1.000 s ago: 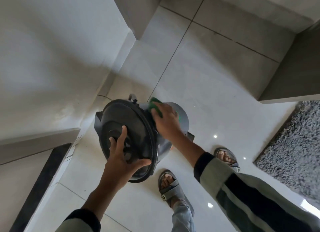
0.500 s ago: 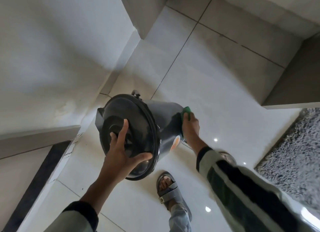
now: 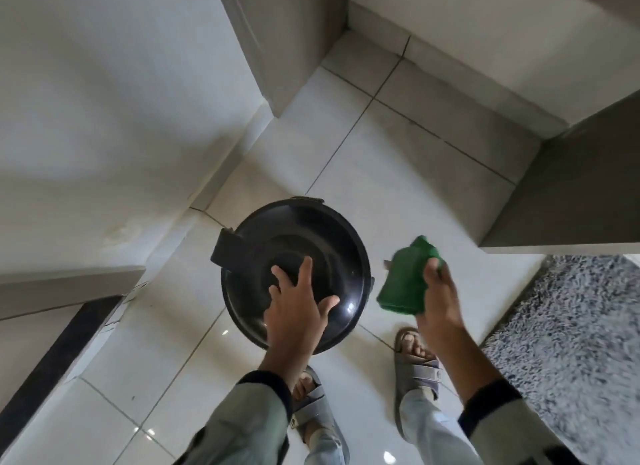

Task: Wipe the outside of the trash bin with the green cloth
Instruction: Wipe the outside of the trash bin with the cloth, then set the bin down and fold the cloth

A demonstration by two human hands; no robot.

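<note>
The trash bin [image 3: 322,236] is round and dark, with a black lid facing up at me, and it stands upright on the white floor tiles. My left hand [image 3: 296,308] lies flat on the near part of the lid, fingers spread. To the right of the bin, my right hand [image 3: 440,298] holds the green cloth [image 3: 405,279] in the air, clear of the bin's side. The cloth hangs folded from my fingers. The bin's body is hidden under the lid.
A white wall and skirting run along the left, with a dark strip [image 3: 52,364] at its foot. A grey shaggy rug [image 3: 575,343] lies at the right. A cabinet edge [image 3: 568,194] juts in at upper right. My sandalled feet [image 3: 415,357] stand just behind the bin.
The bin was tilted on its side with the cloth rubbing its wall; now it stands upright. My right hand has lifted the cloth off the bin. My left hand stays on the lid.
</note>
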